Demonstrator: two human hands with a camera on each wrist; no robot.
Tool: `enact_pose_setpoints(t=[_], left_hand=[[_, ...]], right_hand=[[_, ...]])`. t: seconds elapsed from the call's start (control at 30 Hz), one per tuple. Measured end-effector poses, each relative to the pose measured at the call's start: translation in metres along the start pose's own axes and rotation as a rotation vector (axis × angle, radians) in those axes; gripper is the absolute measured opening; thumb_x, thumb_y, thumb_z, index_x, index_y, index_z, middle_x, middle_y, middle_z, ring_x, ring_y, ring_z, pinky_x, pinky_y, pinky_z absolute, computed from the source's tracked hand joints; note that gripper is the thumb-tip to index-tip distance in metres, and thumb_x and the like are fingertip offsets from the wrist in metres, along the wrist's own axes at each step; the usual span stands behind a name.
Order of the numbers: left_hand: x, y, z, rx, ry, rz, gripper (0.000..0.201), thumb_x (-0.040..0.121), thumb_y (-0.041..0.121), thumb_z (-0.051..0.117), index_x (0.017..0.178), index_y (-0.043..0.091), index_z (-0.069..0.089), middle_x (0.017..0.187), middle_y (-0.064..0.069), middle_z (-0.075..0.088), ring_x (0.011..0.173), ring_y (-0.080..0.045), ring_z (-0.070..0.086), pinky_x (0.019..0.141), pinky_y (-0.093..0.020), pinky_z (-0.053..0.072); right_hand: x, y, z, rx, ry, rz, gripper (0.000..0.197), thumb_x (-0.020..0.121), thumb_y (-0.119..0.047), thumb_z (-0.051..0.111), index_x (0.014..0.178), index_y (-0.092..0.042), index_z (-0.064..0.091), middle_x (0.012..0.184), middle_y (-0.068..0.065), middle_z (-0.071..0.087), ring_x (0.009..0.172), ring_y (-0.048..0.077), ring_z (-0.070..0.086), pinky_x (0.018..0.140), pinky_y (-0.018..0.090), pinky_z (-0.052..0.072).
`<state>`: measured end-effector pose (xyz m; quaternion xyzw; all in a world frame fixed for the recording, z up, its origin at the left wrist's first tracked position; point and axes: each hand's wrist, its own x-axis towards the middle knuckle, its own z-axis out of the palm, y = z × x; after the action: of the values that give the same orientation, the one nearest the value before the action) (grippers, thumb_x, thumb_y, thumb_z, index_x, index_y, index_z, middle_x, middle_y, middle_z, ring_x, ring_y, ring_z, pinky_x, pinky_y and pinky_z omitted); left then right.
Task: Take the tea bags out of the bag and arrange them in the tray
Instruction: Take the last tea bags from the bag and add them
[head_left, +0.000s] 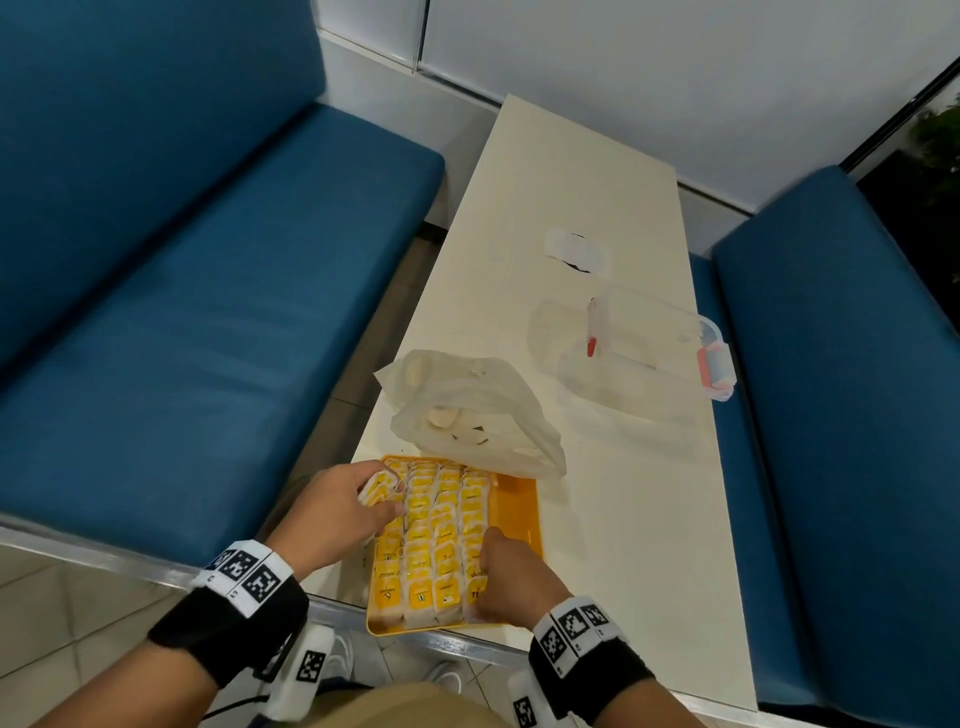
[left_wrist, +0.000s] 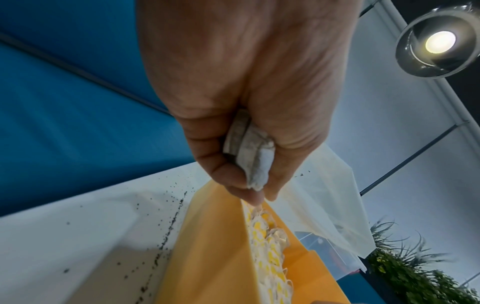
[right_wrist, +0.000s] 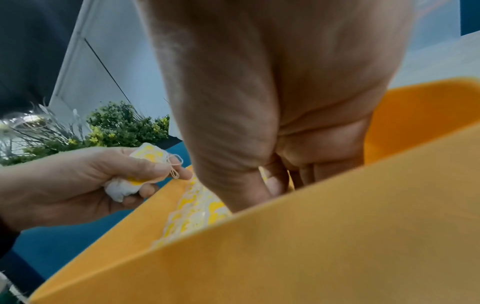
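Note:
A yellow tray (head_left: 516, 512) lies at the near edge of the table, with several rows of yellow-and-white tea bags (head_left: 441, 530) filling its left and middle. A white plastic bag (head_left: 483, 415) lies open just beyond it and overlaps its far edge. My left hand (head_left: 382, 499) hovers over the tray's far left corner and grips a bunch of tea bags (left_wrist: 249, 152) in its fist. My right hand (head_left: 485, 558) points down into the rightmost row. Its thumb and fingers (right_wrist: 270, 185) pinch a tea bag there, and their tips are hidden behind the tray wall (right_wrist: 285, 246).
A clear plastic box (head_left: 660, 348) with red latches stands further back on the right of the cream table (head_left: 623, 519). A torn white wrapper (head_left: 576, 252) lies behind it. Dark crumbs (left_wrist: 166, 236) dot the table left of the tray. Blue benches (head_left: 208, 312) flank both sides.

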<state>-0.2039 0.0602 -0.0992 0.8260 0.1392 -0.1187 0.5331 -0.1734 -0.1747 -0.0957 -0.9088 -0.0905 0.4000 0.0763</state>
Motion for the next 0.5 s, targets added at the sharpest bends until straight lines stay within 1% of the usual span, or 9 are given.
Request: enact_pose_setpoints(t=[0.03, 0.1, 0.17, 0.2, 0.27, 0.3, 0.37, 0.43, 0.5], left_hand=[[0.000, 0.000, -0.001, 0.001, -0.003, 0.003, 0.014, 0.089, 0.028, 0.079, 0.099, 0.033, 0.073, 0.091, 0.013, 0.076, 0.073, 0.000, 0.071, 0.057, -0.011, 0.052], [-0.001, -0.002, -0.003, -0.013, -0.009, 0.011, 0.012, 0.088, 0.027, 0.080, 0.097, 0.033, 0.073, 0.089, 0.014, 0.076, 0.074, 0.000, 0.071, 0.057, -0.011, 0.051], [-0.001, -0.005, -0.007, -0.011, -0.011, 0.022, 0.011, 0.087, 0.028, 0.081, 0.094, 0.034, 0.074, 0.084, 0.019, 0.075, 0.076, 0.002, 0.070, 0.061, -0.015, 0.051], [-0.001, -0.007, -0.009, -0.002, -0.015, 0.028, 0.011, 0.087, 0.028, 0.081, 0.093, 0.035, 0.074, 0.084, 0.024, 0.074, 0.077, 0.003, 0.070, 0.063, -0.017, 0.051], [-0.002, -0.010, -0.013, 0.002, -0.032, 0.030, 0.011, 0.087, 0.027, 0.080, 0.094, 0.034, 0.074, 0.087, 0.030, 0.072, 0.080, 0.005, 0.069, 0.066, -0.017, 0.052], [-0.001, -0.011, -0.015, -0.005, -0.037, 0.028, 0.011, 0.087, 0.027, 0.080, 0.094, 0.033, 0.075, 0.088, 0.030, 0.072, 0.081, 0.005, 0.070, 0.066, -0.018, 0.052], [-0.001, -0.012, -0.018, -0.023, -0.047, 0.028, 0.011, 0.087, 0.025, 0.081, 0.095, 0.032, 0.075, 0.088, 0.027, 0.074, 0.080, 0.003, 0.071, 0.066, -0.019, 0.053], [-0.003, -0.012, -0.018, -0.028, -0.064, 0.027, 0.013, 0.087, 0.024, 0.081, 0.095, 0.033, 0.075, 0.087, 0.027, 0.074, 0.080, 0.002, 0.071, 0.066, -0.018, 0.053], [-0.004, -0.013, -0.019, -0.036, -0.064, 0.014, 0.018, 0.086, 0.022, 0.082, 0.096, 0.035, 0.074, 0.088, 0.028, 0.074, 0.082, 0.003, 0.071, 0.067, -0.018, 0.053]], right_hand=[[-0.002, -0.001, 0.000, 0.010, 0.010, -0.003, 0.064, 0.077, -0.018, 0.079, 0.129, -0.010, 0.043, 0.123, 0.007, 0.059, 0.113, 0.024, 0.060, 0.084, 0.030, 0.052], [-0.007, -0.001, -0.007, 0.050, 0.059, -0.024, 0.045, 0.079, -0.018, 0.076, 0.114, -0.016, 0.047, 0.112, 0.004, 0.061, 0.099, 0.021, 0.062, 0.071, 0.024, 0.049], [-0.015, 0.002, -0.020, 0.145, 0.189, -0.013, 0.027, 0.081, -0.027, 0.072, 0.091, -0.024, 0.047, 0.093, -0.001, 0.062, 0.078, 0.020, 0.062, 0.059, 0.025, 0.046], [-0.018, 0.005, -0.027, 0.172, 0.276, 0.017, 0.024, 0.083, -0.032, 0.069, 0.086, -0.024, 0.047, 0.089, -0.001, 0.063, 0.075, 0.020, 0.063, 0.059, 0.026, 0.045], [-0.021, 0.013, -0.038, 0.165, 0.402, 0.094, 0.020, 0.089, -0.037, 0.063, 0.093, -0.021, 0.052, 0.093, 0.001, 0.064, 0.085, 0.022, 0.065, 0.065, 0.028, 0.045], [-0.021, 0.016, -0.041, 0.172, 0.427, 0.131, 0.023, 0.092, -0.036, 0.061, 0.101, -0.017, 0.053, 0.099, 0.003, 0.064, 0.091, 0.023, 0.065, 0.068, 0.028, 0.046], [-0.017, 0.021, -0.040, 0.209, 0.409, 0.166, 0.028, 0.095, -0.033, 0.059, 0.113, -0.013, 0.053, 0.109, 0.007, 0.065, 0.097, 0.025, 0.065, 0.073, 0.029, 0.049], [-0.014, 0.021, -0.037, 0.217, 0.366, 0.159, 0.022, 0.096, -0.029, 0.057, 0.110, -0.012, 0.057, 0.108, 0.008, 0.066, 0.092, 0.024, 0.066, 0.076, 0.032, 0.054], [-0.012, 0.021, -0.033, 0.221, 0.330, 0.132, 0.014, 0.094, -0.026, 0.058, 0.100, -0.013, 0.058, 0.098, 0.008, 0.067, 0.082, 0.024, 0.068, 0.075, 0.037, 0.058]])
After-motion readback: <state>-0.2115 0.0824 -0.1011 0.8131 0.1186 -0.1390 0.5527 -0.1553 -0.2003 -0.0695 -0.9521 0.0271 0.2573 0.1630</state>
